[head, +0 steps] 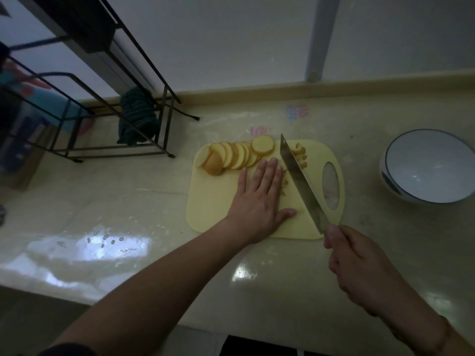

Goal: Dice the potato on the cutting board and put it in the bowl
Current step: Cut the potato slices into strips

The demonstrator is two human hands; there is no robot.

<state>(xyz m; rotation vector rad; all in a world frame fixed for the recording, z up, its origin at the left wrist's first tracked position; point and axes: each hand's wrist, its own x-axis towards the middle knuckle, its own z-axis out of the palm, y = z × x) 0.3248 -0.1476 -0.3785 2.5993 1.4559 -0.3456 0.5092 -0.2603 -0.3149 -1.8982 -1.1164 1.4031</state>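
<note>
A pale yellow cutting board (213, 201) lies on the counter. Several round potato slices (239, 155) fan across its far left corner. My left hand (259, 199) lies flat, fingers straight, pressing down on potato pieces that it mostly hides. Right beside its fingers the long blade of a knife (299, 178) runs diagonally across the board, tip far, and my right hand (359, 268) grips its handle near the board's front right corner. Cut potato strips (302, 154) lie on the far side of the blade. A white bowl (401, 155) with a dark rim stands empty to the right.
A black wire rack (108, 116) with a dark striped cloth (137, 119) hanging on it stands at the back left. The counter's front edge (77, 294) runs below my arms. A wall with a raised ledge (282, 91) closes the back.
</note>
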